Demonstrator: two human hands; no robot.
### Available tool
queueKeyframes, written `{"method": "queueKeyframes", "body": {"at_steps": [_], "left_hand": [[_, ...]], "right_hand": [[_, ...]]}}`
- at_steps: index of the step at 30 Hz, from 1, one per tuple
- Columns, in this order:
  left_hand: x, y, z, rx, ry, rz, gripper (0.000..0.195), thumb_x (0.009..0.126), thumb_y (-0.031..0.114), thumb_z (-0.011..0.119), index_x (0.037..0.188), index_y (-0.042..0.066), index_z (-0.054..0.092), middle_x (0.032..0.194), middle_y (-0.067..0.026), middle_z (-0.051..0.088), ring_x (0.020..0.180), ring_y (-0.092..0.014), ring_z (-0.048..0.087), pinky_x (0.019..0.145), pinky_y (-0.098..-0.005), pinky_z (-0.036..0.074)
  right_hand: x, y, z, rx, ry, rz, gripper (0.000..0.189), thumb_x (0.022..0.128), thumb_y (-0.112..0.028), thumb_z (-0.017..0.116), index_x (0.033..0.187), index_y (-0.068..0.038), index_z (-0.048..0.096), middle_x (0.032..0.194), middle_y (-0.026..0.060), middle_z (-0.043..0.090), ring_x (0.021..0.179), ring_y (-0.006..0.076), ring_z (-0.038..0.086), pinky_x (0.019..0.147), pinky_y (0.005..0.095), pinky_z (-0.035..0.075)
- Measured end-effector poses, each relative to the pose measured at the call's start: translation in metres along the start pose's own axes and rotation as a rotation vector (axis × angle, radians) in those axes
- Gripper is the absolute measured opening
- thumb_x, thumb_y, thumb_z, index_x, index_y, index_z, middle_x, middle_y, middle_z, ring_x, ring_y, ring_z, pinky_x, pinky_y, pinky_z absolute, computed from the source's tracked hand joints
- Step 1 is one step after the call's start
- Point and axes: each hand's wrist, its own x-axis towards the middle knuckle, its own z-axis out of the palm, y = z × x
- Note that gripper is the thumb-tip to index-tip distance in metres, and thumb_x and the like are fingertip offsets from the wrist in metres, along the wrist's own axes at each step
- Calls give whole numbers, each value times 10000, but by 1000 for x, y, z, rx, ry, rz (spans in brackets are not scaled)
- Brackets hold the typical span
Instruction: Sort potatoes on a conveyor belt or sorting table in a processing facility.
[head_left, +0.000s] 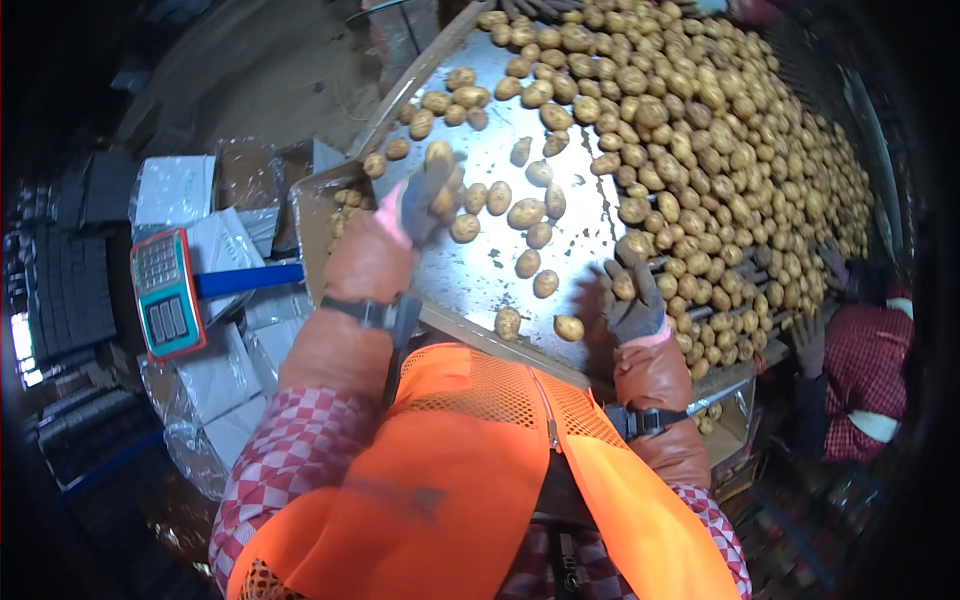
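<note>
Many potatoes (697, 142) lie heaped at the upper right, partly over metal bars; others are scattered on a shiny sheet-metal table (465, 277). My left hand (431, 199), gloved and blurred, is over the table's left side with potatoes at its fingers; whether it grips them is unclear. At the edge of the heap, my right hand (634, 300), in a dark glove, has its fingers around a potato (623, 285). Single potatoes lie between the hands, one (568, 328) just left of the right hand.
A cardboard box (315, 225) holding potatoes adjoins the table's left edge. Beyond it are a scale display (166, 292) on a blue arm and plastic-wrapped cartons (221, 375). A co-worker's gloved hands and checked sleeve (866, 367) are at the right; another gloved hand (540, 7) is at the top.
</note>
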Motion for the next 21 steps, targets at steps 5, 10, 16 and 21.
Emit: {"method": "queueKeyframes", "body": {"at_steps": [5, 10, 16, 21], "left_hand": [[-88, -26, -86, 35, 327, -71, 600, 963, 446, 628, 1448, 121, 494, 1052, -27, 636, 837, -141, 595, 729, -296, 502], [-81, -21, -100, 1458, 666, 9, 571, 950, 231, 585, 1500, 211, 434, 1290, -218, 597, 1117, -396, 625, 976, -458, 498], [32, 31, -64, 1367, 748, -141, 649, 875, 47, 517, 1483, 258, 437, 1347, -242, 547, 1218, -406, 574, 1017, -490, 474], [-12, 28, -43, 1482, 851, -125, 642, 849, 82, 582, 1451, 281, 480, 1366, -212, 534, 1271, -409, 518, 1040, -484, 457]], "right_hand": [[1, -4, -17, -348, 65, 66, 385, 1032, -337, 512, 1260, -31, 563, 855, 106, 633, 636, 159, 570, 477, 244, 414], [13, 4, -9, -277, 215, 138, 429, 1056, -380, 470, 1020, 18, 625, 655, 60, 566, 471, 162, 483, 405, 269, 352], [27, 19, 43, -499, 190, 134, 460, 1059, -382, 462, 993, 40, 636, 652, 59, 563, 479, 162, 483, 429, 284, 358], [14, 13, 24, -417, 233, 154, 449, 1056, -384, 465, 1062, 38, 618, 670, 56, 561, 503, 155, 493, 453, 278, 377]]}}
